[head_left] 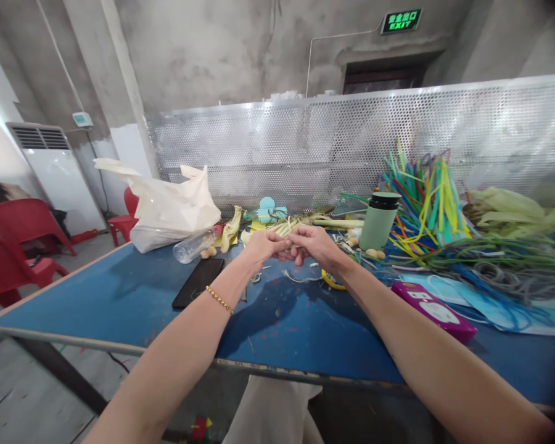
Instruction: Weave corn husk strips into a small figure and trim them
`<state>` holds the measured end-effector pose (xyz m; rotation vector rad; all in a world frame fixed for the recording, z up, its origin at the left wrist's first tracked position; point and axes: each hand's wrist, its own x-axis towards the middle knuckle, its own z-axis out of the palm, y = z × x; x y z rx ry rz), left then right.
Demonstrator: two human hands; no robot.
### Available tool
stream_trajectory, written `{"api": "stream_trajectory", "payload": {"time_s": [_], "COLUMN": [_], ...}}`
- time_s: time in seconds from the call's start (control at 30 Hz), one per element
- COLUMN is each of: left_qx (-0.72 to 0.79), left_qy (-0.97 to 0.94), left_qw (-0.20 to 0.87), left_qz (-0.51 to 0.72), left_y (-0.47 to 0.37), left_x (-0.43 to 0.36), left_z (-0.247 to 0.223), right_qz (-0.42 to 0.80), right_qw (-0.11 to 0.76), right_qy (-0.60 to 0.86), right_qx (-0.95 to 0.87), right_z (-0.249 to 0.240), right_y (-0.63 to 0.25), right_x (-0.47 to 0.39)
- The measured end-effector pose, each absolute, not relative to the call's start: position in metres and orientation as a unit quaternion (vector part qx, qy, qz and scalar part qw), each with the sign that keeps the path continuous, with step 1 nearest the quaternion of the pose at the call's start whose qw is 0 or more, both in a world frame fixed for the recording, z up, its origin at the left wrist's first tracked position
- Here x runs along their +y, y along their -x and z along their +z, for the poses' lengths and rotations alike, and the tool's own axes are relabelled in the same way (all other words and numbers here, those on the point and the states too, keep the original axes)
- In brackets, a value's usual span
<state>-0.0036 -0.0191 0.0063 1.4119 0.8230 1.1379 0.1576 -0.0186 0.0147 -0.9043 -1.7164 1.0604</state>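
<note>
My left hand (263, 245) and my right hand (318, 244) meet above the middle of the blue table. The fingers of both are pinched together on thin pale-green plant strips (284, 229), which are partly hidden behind the fingers. More pale stalks and strips (337, 223) lie just beyond the hands. A twisted piece of dry husk (232, 229) rests to the left of them. Short loose fibres (300, 279) are scattered on the tabletop below. Near my right wrist lies a yellow ring (332, 281), partly covered by the arm.
On the left are a black phone (198, 282), a clear plastic bottle (195, 245) and a white plastic bag (171, 206). A green jar (379, 223), coloured strips (432, 200), husks (513, 209) and a magenta power strip (432, 310) occupy the right. A perforated metal panel (268, 142) stands behind the table (97, 293).
</note>
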Motion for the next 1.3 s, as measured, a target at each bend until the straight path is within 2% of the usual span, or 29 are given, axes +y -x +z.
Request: {"api": "stream_trajectory", "payload": {"time_s": [0.23,0.8,1.07,1.3], "left_qx": [0.349,0.340,0.273,0.298], "left_qy": [-0.601,-0.637,-0.614,-0.526], "left_qw": [0.546,0.516,0.608,0.599], "left_qz": [0.468,0.460,0.423,0.525], "left_y": [0.003,0.005,0.012,0.016], "left_x": [-0.022,-0.023,-0.018,-0.016], "left_z": [0.009,0.011,0.011,0.020], "right_qz": [0.364,0.346,0.314,0.312], "right_qw": [0.477,0.507,0.509,0.572], "right_qy": [0.379,0.399,0.407,0.425], "right_qx": [-0.705,-0.681,-0.690,-0.628], "right_z": [0.013,0.015,0.019,0.027], "right_y": [-0.152,-0.147,-0.152,-0.153], "right_x": [-0.021,-0.025,-0.026,-0.024]}}
